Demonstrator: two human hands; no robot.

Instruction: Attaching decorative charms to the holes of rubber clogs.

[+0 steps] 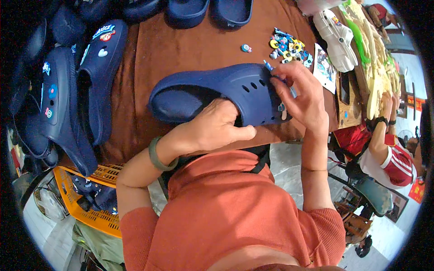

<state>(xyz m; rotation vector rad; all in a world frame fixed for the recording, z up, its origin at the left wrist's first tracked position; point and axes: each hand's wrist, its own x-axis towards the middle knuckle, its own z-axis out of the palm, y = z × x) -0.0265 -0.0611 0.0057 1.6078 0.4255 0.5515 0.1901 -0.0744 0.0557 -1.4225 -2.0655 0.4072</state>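
A dark blue foam clog (253,88) lies sideways before me, its toe to the right and several holes in its upper. My left hand (217,122) reaches into its opening; the fingers are hidden inside, with the thumb outside along the edge, gripping the upper. At the toe, my right hand (296,88) pinches a small blue-and-white shoe charm (268,66) between thumb and fingers, close against the upper. Another small charm (283,111) sits on the toe below that hand. Beyond the clog, loose colourful charms (289,47) form a pile, with a single round charm (246,48) to their left.
Decorated blue clogs (103,58) crowd the left, and more clogs (232,11) line the far edge of the brown cloth (153,45). A white clog (335,40) and a printed card (324,67) lie right. An orange crate (68,194) stands lower left. Another person's arms (383,118) work at far right.
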